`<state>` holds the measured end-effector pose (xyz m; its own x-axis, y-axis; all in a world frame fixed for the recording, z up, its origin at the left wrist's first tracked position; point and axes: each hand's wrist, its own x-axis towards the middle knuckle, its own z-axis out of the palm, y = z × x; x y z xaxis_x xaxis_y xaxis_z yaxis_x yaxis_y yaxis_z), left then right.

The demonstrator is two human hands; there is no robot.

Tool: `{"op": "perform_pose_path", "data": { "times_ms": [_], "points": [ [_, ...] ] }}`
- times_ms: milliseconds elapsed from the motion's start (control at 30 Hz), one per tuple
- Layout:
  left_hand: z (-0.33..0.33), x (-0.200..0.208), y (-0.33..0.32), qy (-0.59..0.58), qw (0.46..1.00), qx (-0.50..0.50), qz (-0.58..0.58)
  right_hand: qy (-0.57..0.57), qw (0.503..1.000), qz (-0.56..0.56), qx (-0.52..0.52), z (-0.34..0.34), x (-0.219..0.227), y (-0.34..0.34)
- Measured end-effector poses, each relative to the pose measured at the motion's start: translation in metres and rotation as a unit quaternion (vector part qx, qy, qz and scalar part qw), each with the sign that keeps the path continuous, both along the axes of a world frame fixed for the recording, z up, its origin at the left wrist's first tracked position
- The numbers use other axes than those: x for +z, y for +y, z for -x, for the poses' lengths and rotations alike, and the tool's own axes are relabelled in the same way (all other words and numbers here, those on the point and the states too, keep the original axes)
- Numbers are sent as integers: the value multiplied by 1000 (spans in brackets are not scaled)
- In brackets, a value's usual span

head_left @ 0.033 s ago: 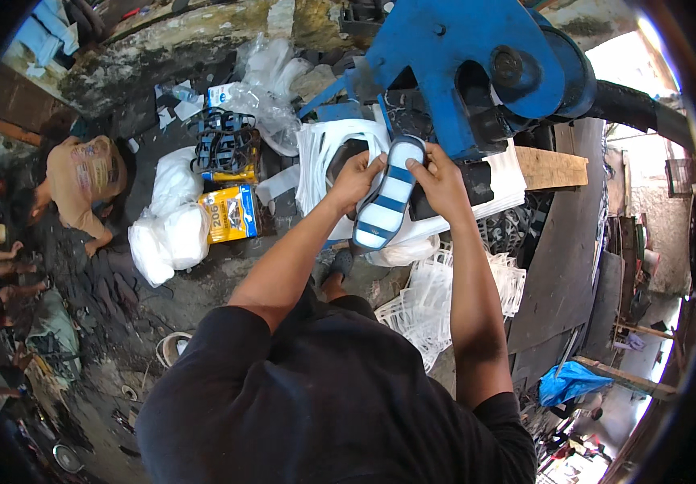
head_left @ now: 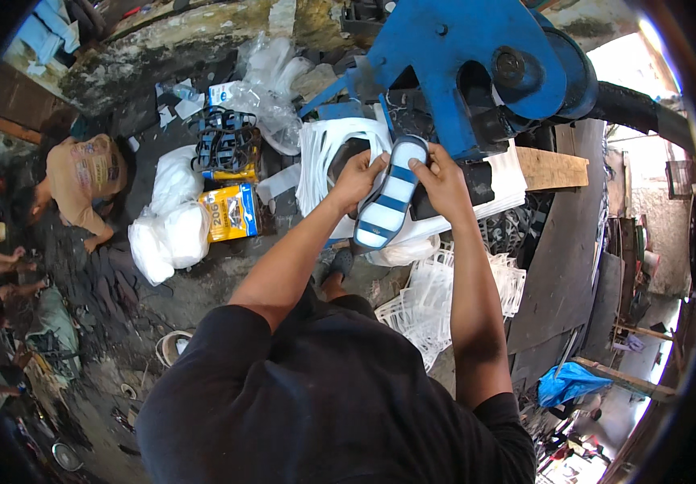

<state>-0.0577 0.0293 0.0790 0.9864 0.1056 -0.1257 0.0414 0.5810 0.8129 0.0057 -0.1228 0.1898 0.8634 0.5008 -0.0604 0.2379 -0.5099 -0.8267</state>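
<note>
A sandal (head_left: pixel 397 179) with white and dark blue bands across it and a dark rim is held up in front of me, tilted slightly to the right at its far end. My left hand (head_left: pixel 354 184) grips its left edge, thumb and fingers closed. On the other side, my right hand (head_left: pixel 443 187) pinches the upper right edge, the thumb lying over the top face. The sandal's underside is hidden. Beneath it lies a stack of white cut-out sheets (head_left: pixel 312 173), with dark pieces among them.
A large blue machine (head_left: pixel 420 40) stands just beyond my hands. Left are dark strappy sandals (head_left: pixel 225 145), a yellow and blue package (head_left: pixel 233 211) and white plastic bags (head_left: pixel 182 234). White cut-out scraps (head_left: pixel 420 310) hang below; a wooden plank (head_left: pixel 553 168) lies right. Another person (head_left: pixel 88 176) crouches far left.
</note>
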Motion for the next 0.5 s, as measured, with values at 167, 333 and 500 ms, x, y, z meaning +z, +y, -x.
{"op": "perform_pose_path", "data": {
  "times_ms": [167, 333, 500],
  "points": [
    [-3, 10, 13, 72, 984, -112, 121, 59, 995, -74, 5, -6, -5, -4],
    [-15, -17, 16, 98, 989, 31, 104, 5, 995, -103, 5, -8, 0, -7],
    [5, -1, 24, 210, 912, 134, -327, -54, 995, -77, -21, 6, 28, -36]
  ]
}}
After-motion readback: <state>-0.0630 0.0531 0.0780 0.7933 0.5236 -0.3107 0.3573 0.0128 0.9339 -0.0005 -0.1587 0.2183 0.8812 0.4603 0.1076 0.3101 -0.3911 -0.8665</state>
